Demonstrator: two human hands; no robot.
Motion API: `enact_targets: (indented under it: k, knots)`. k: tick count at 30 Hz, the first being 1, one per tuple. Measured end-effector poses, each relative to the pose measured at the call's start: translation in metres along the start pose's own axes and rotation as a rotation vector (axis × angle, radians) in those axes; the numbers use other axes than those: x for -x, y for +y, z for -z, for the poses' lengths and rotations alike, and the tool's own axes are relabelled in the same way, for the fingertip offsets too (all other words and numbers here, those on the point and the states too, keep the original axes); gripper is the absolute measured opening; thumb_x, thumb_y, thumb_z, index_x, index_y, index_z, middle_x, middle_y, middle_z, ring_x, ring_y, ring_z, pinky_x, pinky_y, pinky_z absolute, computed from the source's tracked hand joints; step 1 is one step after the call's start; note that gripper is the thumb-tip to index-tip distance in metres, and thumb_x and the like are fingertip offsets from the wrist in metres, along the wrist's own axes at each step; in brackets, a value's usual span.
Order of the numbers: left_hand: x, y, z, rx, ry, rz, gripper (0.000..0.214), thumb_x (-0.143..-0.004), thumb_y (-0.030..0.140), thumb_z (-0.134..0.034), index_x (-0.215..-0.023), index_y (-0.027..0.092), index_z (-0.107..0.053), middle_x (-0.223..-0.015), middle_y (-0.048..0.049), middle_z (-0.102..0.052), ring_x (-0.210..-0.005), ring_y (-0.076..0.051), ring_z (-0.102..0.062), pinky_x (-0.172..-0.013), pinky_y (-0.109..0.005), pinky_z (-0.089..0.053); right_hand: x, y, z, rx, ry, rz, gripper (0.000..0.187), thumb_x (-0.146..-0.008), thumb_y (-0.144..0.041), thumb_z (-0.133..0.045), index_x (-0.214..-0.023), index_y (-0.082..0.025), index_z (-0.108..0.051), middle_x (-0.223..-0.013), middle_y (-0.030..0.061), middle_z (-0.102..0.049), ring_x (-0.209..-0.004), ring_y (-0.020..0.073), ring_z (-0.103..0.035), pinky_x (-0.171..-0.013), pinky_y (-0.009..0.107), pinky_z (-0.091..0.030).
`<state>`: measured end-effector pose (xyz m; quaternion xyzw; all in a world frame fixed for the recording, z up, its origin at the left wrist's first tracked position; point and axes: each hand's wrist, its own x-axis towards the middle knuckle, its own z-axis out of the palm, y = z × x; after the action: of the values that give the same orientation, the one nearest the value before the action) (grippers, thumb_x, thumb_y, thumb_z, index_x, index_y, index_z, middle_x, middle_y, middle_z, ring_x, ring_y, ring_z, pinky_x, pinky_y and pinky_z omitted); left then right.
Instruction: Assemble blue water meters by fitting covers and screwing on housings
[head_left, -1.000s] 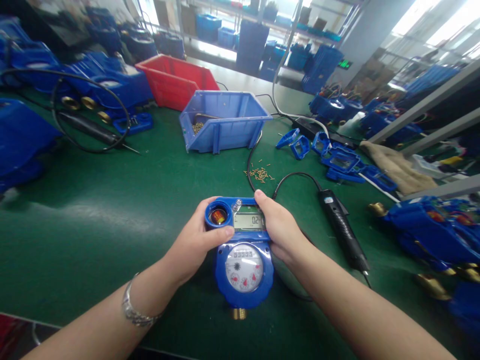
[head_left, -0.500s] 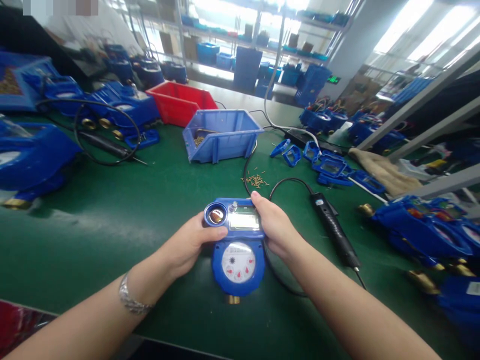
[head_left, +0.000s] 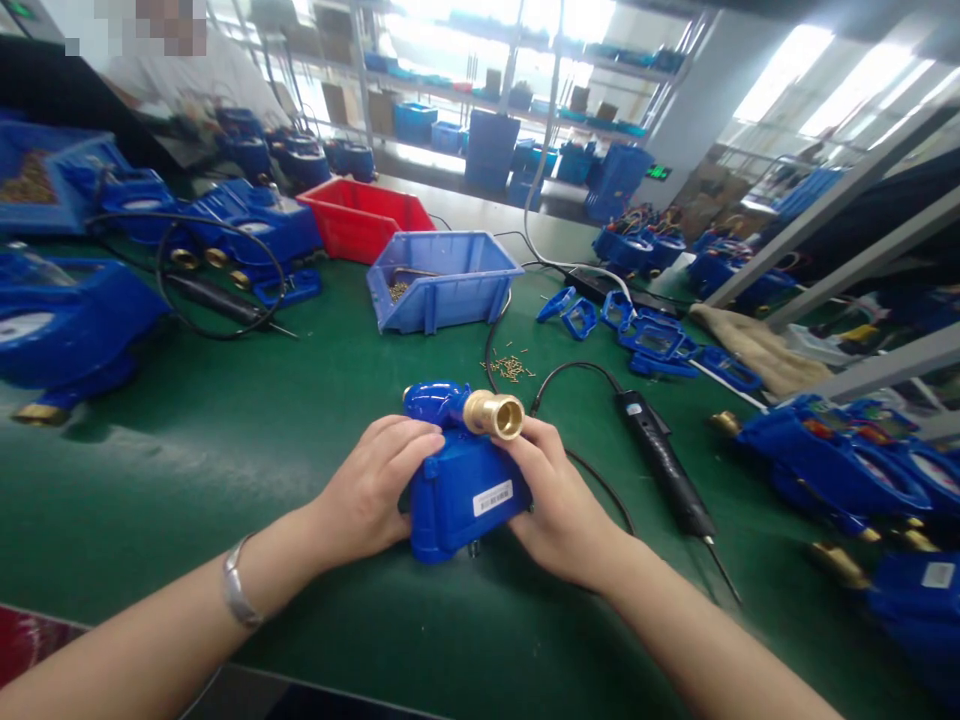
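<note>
Between both hands I hold a blue water meter (head_left: 457, 490) above the green bench. Its underside faces up, with a brass threaded pipe end (head_left: 499, 414) pointing toward the right and a white barcode label (head_left: 493, 498) on the near side. My left hand (head_left: 375, 485) grips the left side of the housing, and my right hand (head_left: 559, 495) wraps around the right side. The dial and display are hidden from view. Small brass screws (head_left: 511, 368) lie loose just beyond the meter. To the right rests a black electric screwdriver (head_left: 664, 460) with its cable.
A blue bin (head_left: 457, 290) with screws stands ahead, beside a red bin (head_left: 367, 220). Blue cover frames (head_left: 656, 338) lie at right rear. More water meters (head_left: 840, 460) stand on the right and left. A second screwdriver (head_left: 214, 300) lies at left. A person (head_left: 180, 80) is behind.
The water meter has been turned over in my hands. Its dial and display faced me before; now the underside, brass pipe end and barcode label show.
</note>
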<state>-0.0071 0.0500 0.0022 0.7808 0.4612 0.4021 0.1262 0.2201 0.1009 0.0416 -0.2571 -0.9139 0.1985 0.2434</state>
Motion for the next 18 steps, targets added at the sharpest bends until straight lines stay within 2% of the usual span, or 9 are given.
enact_targets:
  k: [3,6,8,10,12,13,14,16,18]
  knots:
    - [0.008,-0.009,-0.004,0.012,-0.042,0.063,0.047,-0.067,0.012,-0.065,-0.112,0.025,-0.056,-0.12,-0.012,-0.061,-0.114,-0.03,-0.053,-0.105,-0.05,-0.027,0.008,0.003,-0.012,0.049,0.048,0.05,0.078,-0.069,0.002,-0.05,-0.139,-0.019,-0.021,-0.128,0.0159,-0.034,-0.124,0.0283,-0.034,-0.101,0.047,-0.04]
    - [0.013,-0.005,-0.003,0.075,-0.054,0.132,0.051,-0.067,0.01,-0.063,-0.115,0.025,-0.054,-0.129,-0.0117,-0.054,-0.123,-0.029,-0.045,-0.108,-0.05,-0.023,0.013,0.002,-0.018,0.07,0.08,0.05,0.08,-0.069,0.002,-0.05,-0.14,-0.019,-0.02,-0.127,0.0158,-0.033,-0.125,0.0303,-0.032,-0.102,0.05,-0.039]
    - [0.015,0.003,-0.001,0.181,-0.003,0.311,0.061,-0.068,0.011,-0.062,-0.126,0.022,-0.046,-0.139,-0.0132,-0.043,-0.131,-0.029,-0.035,-0.11,-0.048,-0.022,0.017,0.0,-0.021,0.077,0.098,0.036,0.08,-0.069,0.002,-0.049,-0.141,-0.019,-0.019,-0.126,0.0157,-0.033,-0.125,0.031,-0.031,-0.101,0.051,-0.039]
    - [0.014,0.013,0.001,0.396,0.058,0.666,0.066,-0.071,0.017,-0.062,-0.132,0.017,-0.038,-0.142,-0.0162,-0.038,-0.131,-0.029,-0.035,-0.109,-0.047,-0.025,0.021,-0.001,-0.025,0.096,0.132,0.028,0.08,-0.07,0.002,-0.047,-0.142,-0.019,-0.017,-0.127,0.0161,-0.032,-0.125,0.0314,-0.032,-0.1,0.052,-0.04]
    - [0.011,0.022,0.002,0.773,0.024,1.04,0.057,-0.077,0.032,-0.059,-0.127,0.011,-0.043,-0.131,-0.0199,-0.05,-0.12,-0.031,-0.048,-0.103,-0.048,-0.034,0.025,-0.001,-0.029,0.126,0.176,0.032,0.08,-0.07,0.002,-0.047,-0.142,-0.018,-0.018,-0.126,0.0165,-0.033,-0.123,0.0317,-0.033,-0.097,0.053,-0.043]
    - [0.009,0.026,0.003,0.992,-0.033,1.168,0.054,-0.08,0.042,-0.054,-0.121,0.008,-0.048,-0.121,-0.0205,-0.058,-0.112,-0.032,-0.055,-0.099,-0.048,-0.038,0.027,-0.001,-0.031,0.142,0.191,0.034,0.079,-0.07,0.002,-0.047,-0.141,-0.019,-0.02,-0.125,0.0164,-0.034,-0.122,0.0319,-0.034,-0.096,0.054,-0.044]
    - [0.006,0.028,0.003,1.198,-0.091,1.238,0.056,-0.082,0.051,-0.049,-0.116,0.008,-0.053,-0.112,-0.0197,-0.063,-0.106,-0.032,-0.059,-0.096,-0.048,-0.041,0.029,-0.002,-0.033,0.158,0.203,0.034,0.078,-0.07,0.001,-0.047,-0.141,-0.019,-0.022,-0.124,0.0161,-0.035,-0.122,0.0322,-0.035,-0.094,0.054,-0.045]
    - [0.0,0.032,0.002,1.488,-0.123,1.25,0.059,-0.082,0.06,-0.044,-0.11,0.01,-0.058,-0.103,-0.0155,-0.068,-0.101,-0.03,-0.062,-0.094,-0.045,-0.043,0.032,-0.003,-0.039,0.195,0.204,0.037,0.073,-0.071,-0.001,-0.047,-0.138,-0.019,-0.027,-0.122,0.0156,-0.038,-0.121,0.0329,-0.036,-0.092,0.056,-0.046]
    - [-0.006,0.033,0.001,1.583,-0.065,1.262,0.047,-0.081,0.052,-0.052,-0.107,0.014,-0.062,-0.101,-0.0101,-0.071,-0.099,-0.025,-0.063,-0.092,-0.038,-0.044,0.034,-0.005,-0.046,0.258,0.226,0.067,0.063,-0.071,-0.002,-0.048,-0.131,-0.018,-0.035,-0.119,0.0156,-0.039,-0.122,0.0337,-0.036,-0.091,0.058,-0.047]
